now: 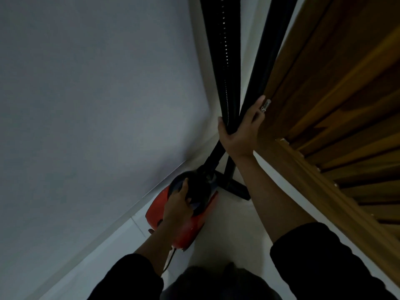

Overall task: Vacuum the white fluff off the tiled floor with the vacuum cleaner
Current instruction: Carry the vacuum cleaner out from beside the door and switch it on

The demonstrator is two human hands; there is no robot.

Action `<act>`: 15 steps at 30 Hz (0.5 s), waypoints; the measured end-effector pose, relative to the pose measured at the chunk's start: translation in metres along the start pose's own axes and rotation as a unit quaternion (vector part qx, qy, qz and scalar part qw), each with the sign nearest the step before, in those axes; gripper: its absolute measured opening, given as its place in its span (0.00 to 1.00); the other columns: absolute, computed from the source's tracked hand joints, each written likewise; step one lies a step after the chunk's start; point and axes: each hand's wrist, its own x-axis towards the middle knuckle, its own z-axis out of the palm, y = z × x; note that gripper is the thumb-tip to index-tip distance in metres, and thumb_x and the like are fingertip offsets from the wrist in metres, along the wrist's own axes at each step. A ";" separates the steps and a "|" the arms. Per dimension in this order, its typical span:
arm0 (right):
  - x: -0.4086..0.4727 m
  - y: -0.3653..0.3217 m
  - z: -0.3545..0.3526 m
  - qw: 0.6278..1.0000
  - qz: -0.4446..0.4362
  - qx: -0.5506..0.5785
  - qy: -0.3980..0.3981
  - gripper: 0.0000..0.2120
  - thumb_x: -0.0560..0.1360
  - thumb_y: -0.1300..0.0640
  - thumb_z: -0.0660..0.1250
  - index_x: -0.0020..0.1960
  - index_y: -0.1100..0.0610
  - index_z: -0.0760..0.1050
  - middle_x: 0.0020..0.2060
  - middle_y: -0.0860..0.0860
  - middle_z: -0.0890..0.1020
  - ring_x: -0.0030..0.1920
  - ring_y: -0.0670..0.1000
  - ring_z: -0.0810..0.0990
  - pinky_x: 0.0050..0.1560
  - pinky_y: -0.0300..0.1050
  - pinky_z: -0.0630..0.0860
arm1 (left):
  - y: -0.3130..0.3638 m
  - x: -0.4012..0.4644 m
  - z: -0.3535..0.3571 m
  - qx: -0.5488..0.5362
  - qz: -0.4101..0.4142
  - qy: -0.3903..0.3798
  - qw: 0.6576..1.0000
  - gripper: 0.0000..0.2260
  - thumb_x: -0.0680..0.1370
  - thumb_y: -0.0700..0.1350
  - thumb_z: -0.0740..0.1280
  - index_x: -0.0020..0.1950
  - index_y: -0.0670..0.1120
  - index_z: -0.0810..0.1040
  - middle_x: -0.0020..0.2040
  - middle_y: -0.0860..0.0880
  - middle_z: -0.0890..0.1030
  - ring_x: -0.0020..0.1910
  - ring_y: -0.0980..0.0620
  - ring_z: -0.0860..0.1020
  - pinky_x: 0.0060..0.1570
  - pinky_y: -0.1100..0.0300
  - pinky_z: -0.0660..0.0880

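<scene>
Left hand [179, 204] on vacuum cleaner [184, 215], fingers [249, 113] (right) around hose [229, 83]

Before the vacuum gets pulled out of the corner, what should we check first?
1. Right hand has hold of the hose and the tube: ok, its fingers wrap both together.
2. Left hand is on the vacuum cleaner: ok, it rests on the black top.
3. Floor head is down on the floor: ok, it sits flat in the corner.
4. Wooden door is out of the way: not ok, it is right beside the right hand and the tube.
5. Cord is free: cannot tell, only a short bit shows at the back.
6. White fluff is in sight: cannot tell, none shows on the dim floor.
</scene>
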 end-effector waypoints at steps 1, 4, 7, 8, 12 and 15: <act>-0.001 -0.009 -0.008 1.000 0.001 -0.011 0.004 0.47 0.71 0.53 0.76 0.75 0.64 0.47 0.58 0.70 0.70 0.54 0.65 0.76 0.52 0.44 0.75 | 0.002 -0.011 -0.007 0.006 -0.001 -0.003 1.000 0.34 0.79 0.48 0.64 0.79 0.50 0.47 0.59 0.40 0.75 0.51 0.45 0.78 0.44 0.60 0.73; -0.001 -0.041 -0.035 0.999 -0.004 -0.050 0.017 0.43 0.71 0.51 0.75 0.74 0.61 0.53 0.56 0.70 0.72 0.52 0.66 0.77 0.52 0.46 0.75 | 0.009 -0.050 -0.026 0.008 -0.002 -0.012 1.000 0.35 0.79 0.50 0.64 0.79 0.50 0.47 0.61 0.42 0.75 0.51 0.47 0.78 0.49 0.58 0.77; 0.001 -0.077 -0.067 0.998 0.018 -0.058 0.015 0.42 0.71 0.49 0.73 0.75 0.59 0.53 0.56 0.71 0.72 0.51 0.67 0.77 0.51 0.46 0.75 | 0.017 -0.095 -0.046 0.001 0.009 -0.014 1.000 0.33 0.80 0.49 0.63 0.79 0.49 0.47 0.58 0.42 0.77 0.46 0.51 0.77 0.45 0.59 0.76; 0.002 -0.090 -0.080 0.998 0.026 -0.060 0.014 0.42 0.71 0.48 0.72 0.75 0.59 0.53 0.57 0.71 0.72 0.51 0.67 0.77 0.51 0.44 0.73 | 0.020 -0.111 -0.054 0.005 0.013 -0.010 1.000 0.32 0.80 0.47 0.62 0.79 0.48 0.48 0.57 0.42 0.78 0.44 0.51 0.76 0.43 0.60 0.74; 0.008 -0.148 -0.134 0.997 0.037 -0.057 0.020 0.42 0.71 0.47 0.72 0.75 0.60 0.53 0.57 0.72 0.72 0.53 0.65 0.76 0.51 0.44 0.72 | 0.032 -0.177 -0.086 0.006 0.013 0.007 1.000 0.30 0.79 0.42 0.60 0.79 0.49 0.51 0.56 0.42 0.77 0.45 0.47 0.77 0.46 0.52 0.77; 0.014 -0.198 -0.179 0.998 0.030 -0.045 0.020 0.44 0.70 0.50 0.75 0.74 0.62 0.53 0.56 0.71 0.72 0.52 0.64 0.75 0.50 0.46 0.75 | 0.047 -0.232 -0.112 0.002 0.024 0.008 1.000 0.31 0.79 0.43 0.61 0.79 0.49 0.51 0.58 0.40 0.77 0.49 0.45 0.77 0.46 0.55 0.73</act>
